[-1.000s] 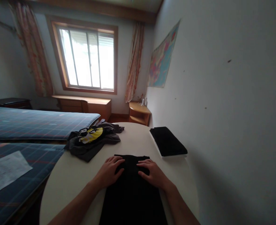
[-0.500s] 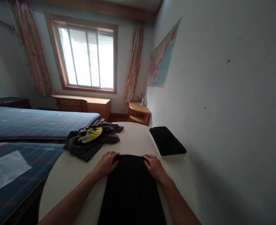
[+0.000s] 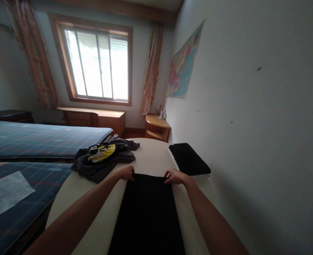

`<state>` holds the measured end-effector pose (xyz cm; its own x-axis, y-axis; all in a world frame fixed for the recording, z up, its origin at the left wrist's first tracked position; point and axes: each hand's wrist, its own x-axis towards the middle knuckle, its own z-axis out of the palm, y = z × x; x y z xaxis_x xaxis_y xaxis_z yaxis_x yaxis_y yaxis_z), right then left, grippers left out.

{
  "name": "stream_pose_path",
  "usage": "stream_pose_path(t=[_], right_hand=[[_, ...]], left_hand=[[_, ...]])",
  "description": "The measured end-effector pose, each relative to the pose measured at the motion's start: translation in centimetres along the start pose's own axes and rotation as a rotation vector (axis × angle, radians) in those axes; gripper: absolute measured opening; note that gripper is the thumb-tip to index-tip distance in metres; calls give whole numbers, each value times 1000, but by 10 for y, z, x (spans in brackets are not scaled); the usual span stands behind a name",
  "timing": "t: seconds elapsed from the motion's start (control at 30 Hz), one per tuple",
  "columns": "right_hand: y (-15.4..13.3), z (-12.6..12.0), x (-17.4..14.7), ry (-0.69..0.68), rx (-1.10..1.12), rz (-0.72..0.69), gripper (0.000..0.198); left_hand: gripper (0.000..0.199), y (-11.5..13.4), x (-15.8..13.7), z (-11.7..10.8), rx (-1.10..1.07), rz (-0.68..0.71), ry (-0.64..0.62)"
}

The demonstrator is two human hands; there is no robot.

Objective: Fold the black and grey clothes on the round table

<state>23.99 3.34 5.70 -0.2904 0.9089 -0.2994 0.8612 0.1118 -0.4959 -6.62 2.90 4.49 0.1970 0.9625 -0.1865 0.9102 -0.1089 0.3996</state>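
Note:
A long strip of black cloth (image 3: 148, 216) lies lengthwise on the white round table (image 3: 151, 156), its near end running out of view at the bottom. What kind of garment or fabric it is, I cannot tell. My left hand (image 3: 125, 173) pinches its far left corner between thumb and fingers. At the far right corner, my right hand (image 3: 174, 176) grips the edge in the same way. Between the two hands the far edge stretches nearly straight.
A crumpled dark grey shirt (image 3: 119, 156) with a yellow print lies at the table's left. Close to the wall on the right sits a folded black cloth on a white base (image 3: 189, 159). Plaid mattresses (image 3: 50, 141) and a paper sheet (image 3: 9, 194) are on the left.
Both hands have gone from resting flat beside the cloth's far corners to pinching them. The fingers have curled in, and the far edge looks slightly raised.

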Motion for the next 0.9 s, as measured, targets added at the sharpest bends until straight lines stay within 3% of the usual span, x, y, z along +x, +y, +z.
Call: stream_pose_path(t=[0.17,0.3,0.4,0.57,0.7,0.9], right_hand=[[-9,-17,-1,39,86,-17,11],[-18,-33,-1,193,193,-51,25],[-25,-42,-3,285,280,-92,29],[-27,-47,-9,371,478,-177,29],[-18,-42,-17,348,603,-259,23],[-5,-30,-32,300,643,-330,20]], left_hand=[[20,8,8,-24,-94,27,68],[23,15,14,-46,-241,39,202],[34,21,15,-53,-404,18,232],[35,22,9,-50,-668,22,202],[38,15,-7,-47,-805,61,160],[57,10,-37,-43,-1060,121,-78]])
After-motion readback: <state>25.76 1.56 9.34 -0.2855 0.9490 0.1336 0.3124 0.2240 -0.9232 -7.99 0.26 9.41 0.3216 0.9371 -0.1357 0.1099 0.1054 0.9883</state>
